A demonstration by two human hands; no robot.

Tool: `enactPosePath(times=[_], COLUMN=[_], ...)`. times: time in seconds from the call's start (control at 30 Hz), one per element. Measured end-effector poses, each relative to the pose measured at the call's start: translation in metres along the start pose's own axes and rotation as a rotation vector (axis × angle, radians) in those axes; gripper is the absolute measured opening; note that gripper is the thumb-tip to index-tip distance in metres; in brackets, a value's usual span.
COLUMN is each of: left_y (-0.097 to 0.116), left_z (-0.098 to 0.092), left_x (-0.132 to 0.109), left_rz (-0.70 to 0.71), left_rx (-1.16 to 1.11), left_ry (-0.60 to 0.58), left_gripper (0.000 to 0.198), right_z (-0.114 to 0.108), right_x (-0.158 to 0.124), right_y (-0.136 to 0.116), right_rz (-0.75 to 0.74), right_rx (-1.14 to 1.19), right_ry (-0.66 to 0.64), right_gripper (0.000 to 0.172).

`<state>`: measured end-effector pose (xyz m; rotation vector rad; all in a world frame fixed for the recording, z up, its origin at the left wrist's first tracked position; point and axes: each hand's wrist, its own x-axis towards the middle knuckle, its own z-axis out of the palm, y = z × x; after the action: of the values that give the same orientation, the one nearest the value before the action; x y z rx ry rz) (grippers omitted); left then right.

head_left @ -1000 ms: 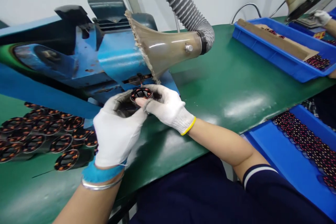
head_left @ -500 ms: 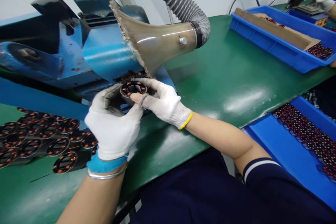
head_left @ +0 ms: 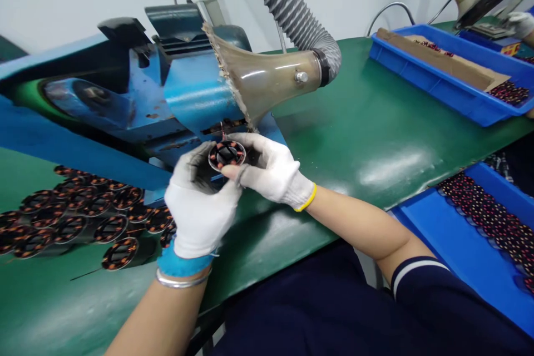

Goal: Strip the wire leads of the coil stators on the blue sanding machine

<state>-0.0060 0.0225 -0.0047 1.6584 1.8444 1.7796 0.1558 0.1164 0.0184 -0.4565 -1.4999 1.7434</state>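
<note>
Both my hands wear white knit gloves and grip one small round motor stator (head_left: pixel 226 154) with copper windings. My left hand (head_left: pixel 199 208) wraps it from the near-left side. My right hand (head_left: pixel 271 167) pinches it from the right, bare thumb tip on its rim. The stator is held just under the mouth of a beige suction funnel (head_left: pixel 258 80), in front of the blue machine (head_left: pixel 167 94).
Several like stators (head_left: pixel 83 217) lie on the green table (head_left: pixel 367 122) at my left. A grey ribbed hose (head_left: pixel 292 5) feeds the funnel. Blue trays (head_left: pixel 450 83) with more parts sit far right and near right (head_left: pixel 459 233). Another person's gloved hand (head_left: pixel 521 22) works at the top right.
The view has shifted slightly; both hands stay closed on the stator by the funnel mouth, turning it a little. Nothing was let go.
</note>
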Motion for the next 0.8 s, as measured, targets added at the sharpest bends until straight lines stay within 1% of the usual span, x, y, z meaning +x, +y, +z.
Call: enactPosePath(times=[0.07, 0.13, 0.23, 0.27, 0.33, 0.37, 0.4, 0.43, 0.47, 0.53, 0.6, 0.67, 0.7, 0.73, 0.8], left_y=[-0.004, -0.005, -0.001, 0.002, 0.01, 0.013, 0.016, 0.017, 0.017, 0.013, 0.007, 0.003, 0.003, 0.004, 0.009], left_z=[-0.001, -0.001, 0.001, 0.002, 0.005, 0.006, 0.008, 0.009, 0.01, 0.009, 0.006, 0.003, 0.003, 0.002, 0.004], left_x=[-0.007, -0.01, -0.01, -0.01, -0.013, -0.015, -0.016, -0.018, -0.019, -0.019, -0.016, -0.012, -0.01, -0.01, -0.01], left_rz=[-0.024, -0.056, -0.077, -0.082, -0.095, -0.102, -0.107, -0.111, -0.113, -0.114, -0.124, -0.143, -0.146, -0.143, -0.125], left_rx=[-0.097, -0.148, -0.145, -0.142, -0.135, -0.13, -0.123, -0.114, -0.106, -0.092, -0.084, -0.074, -0.067, -0.059, -0.05], left_ry=[-0.041, -0.056, -0.032, -0.023, 0.005, 0.027, 0.055, 0.09, 0.13, 0.228, 0.322, 0.358, 0.357, 0.344, 0.3], left_gripper=[0.068, 0.073, 0.077, 0.075, 0.069, 0.067, 0.066, 0.066, 0.066, 0.065, 0.067, 0.068, 0.067, 0.067, 0.065], right_z=[-0.008, -0.016, -0.022, -0.022, -0.019, -0.017, -0.014, -0.011, -0.008, -0.003, 0.0, 0.002, 0.002, 0.003, 0.006], right_x=[-0.003, -0.004, -0.005, -0.006, -0.009, -0.012, -0.015, -0.017, -0.019, -0.021, -0.019, -0.017, -0.016, -0.016, -0.018], right_y=[0.002, 0.005, 0.008, 0.008, 0.004, 0.001, -0.004, -0.008, -0.014, -0.023, -0.028, -0.03, -0.031, -0.031, -0.032], right_rz=[-0.156, -0.34, -0.558, -0.602, -0.637, -0.617, -0.566, -0.486, -0.384, -0.155, -0.003, 0.043, 0.049, 0.06, 0.111], right_rx=[-0.208, -0.396, -0.538, -0.549, -0.519, -0.487, -0.446, -0.393, -0.329, -0.157, 0.042, 0.164, 0.176, 0.157, 0.066], right_ry=[-0.009, -0.024, -0.075, -0.076, -0.029, 0.005, 0.04, 0.072, 0.09, 0.118, 0.18, 0.268, 0.3, 0.314, 0.277], right_gripper=[0.082, 0.078, 0.074, 0.069, 0.045, 0.032, 0.024, 0.02, 0.019, 0.028, 0.043, 0.055, 0.058, 0.058, 0.053])
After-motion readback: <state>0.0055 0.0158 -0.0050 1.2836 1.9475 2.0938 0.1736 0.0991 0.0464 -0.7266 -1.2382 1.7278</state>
